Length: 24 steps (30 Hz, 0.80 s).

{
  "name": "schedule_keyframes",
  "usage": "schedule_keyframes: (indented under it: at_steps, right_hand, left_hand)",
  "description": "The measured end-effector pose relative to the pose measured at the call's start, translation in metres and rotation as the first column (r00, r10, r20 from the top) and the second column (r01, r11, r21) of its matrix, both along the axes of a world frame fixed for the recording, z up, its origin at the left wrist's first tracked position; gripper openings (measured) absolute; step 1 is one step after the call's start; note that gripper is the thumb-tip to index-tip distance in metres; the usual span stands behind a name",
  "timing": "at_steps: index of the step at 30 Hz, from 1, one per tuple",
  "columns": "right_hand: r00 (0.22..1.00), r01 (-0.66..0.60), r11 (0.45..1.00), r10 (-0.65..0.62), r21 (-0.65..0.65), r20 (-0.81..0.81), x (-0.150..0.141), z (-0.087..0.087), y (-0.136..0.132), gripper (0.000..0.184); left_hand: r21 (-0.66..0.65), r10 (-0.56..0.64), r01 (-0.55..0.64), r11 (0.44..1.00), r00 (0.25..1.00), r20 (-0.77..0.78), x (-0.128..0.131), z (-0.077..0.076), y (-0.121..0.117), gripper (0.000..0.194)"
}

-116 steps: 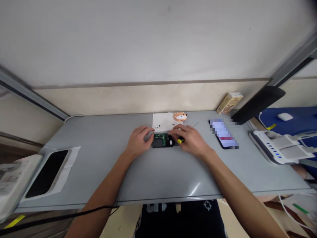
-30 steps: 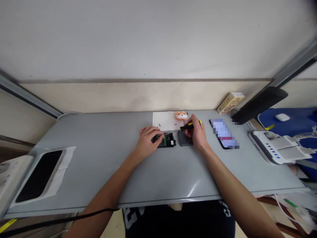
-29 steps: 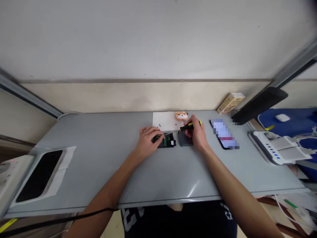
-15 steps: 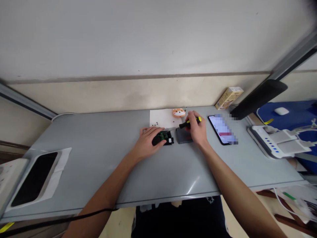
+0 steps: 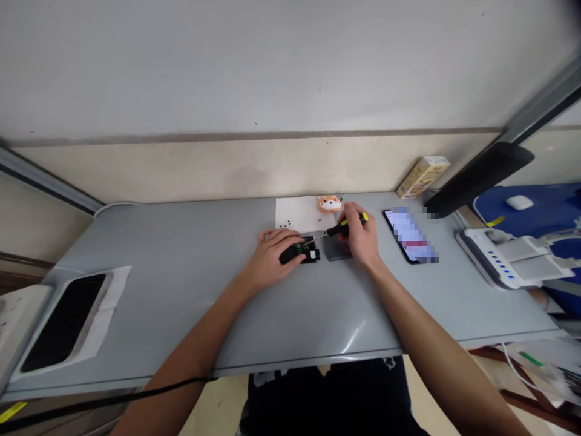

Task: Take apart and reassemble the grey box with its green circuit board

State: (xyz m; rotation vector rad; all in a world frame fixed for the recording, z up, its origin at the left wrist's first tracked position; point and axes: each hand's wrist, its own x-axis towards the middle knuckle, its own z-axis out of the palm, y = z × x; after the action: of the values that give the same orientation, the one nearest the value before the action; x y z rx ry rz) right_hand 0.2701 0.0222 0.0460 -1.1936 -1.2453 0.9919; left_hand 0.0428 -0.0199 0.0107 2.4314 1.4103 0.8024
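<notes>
My left hand [image 5: 275, 257] is closed around the left end of a small black device with a bare green circuit board [image 5: 308, 248], which rests on the grey table. In my right hand [image 5: 362, 233] is a black and yellow screwdriver [image 5: 336, 229], held by its handle with the thin shaft slanting down to the left. Its tip reaches the circuit board near my left fingers; the exact contact point is too small to make out. Partly under my right hand lies a dark grey casing [image 5: 336, 249]. Several tiny black screws [image 5: 285, 224] sit on a white paper [image 5: 297, 210] behind the device.
An orange animal-face case [image 5: 329, 203] stands on the paper's right end. Right of my hand lie a lit phone [image 5: 411, 236], a carton [image 5: 422, 177], a black cylinder [image 5: 481, 180] and a white charging station [image 5: 499, 260]. A dark-screened tablet [image 5: 66, 321] lies far left.
The screwdriver has come slightly left and its shaft now shows clearly across the circuit board. Both hands keep their grips. The whole view has shifted a little.
</notes>
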Motion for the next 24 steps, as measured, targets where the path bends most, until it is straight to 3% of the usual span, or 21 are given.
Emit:
schedule_keyframes:
  at_steps: [4, 16, 24]
  right_hand:
    - [0.998, -0.015, 0.999, 0.013, -0.03, -0.056, -0.0023, -0.0002, -0.0013, 0.052]
    - [0.998, -0.01, 1.0, 0.01, -0.006, -0.069, -0.001, 0.0036, -0.0038, 0.05]
    - [0.997, -0.049, 0.999, 0.049, 0.003, -0.054, -0.0008, 0.0061, -0.006, 0.05]
  left_hand:
    - [0.082, 0.005, -0.013, 0.997, 0.996, 0.095, 0.0008, -0.0004, 0.0009, 0.01]
    - [0.155, 0.041, -0.058, 0.986, 0.993, 0.11, -0.0026, -0.0034, 0.0046, 0.011]
    - [0.172, 0.012, -0.026, 0.985, 0.997, 0.082, -0.0054, -0.0022, 0.0057, 0.018]
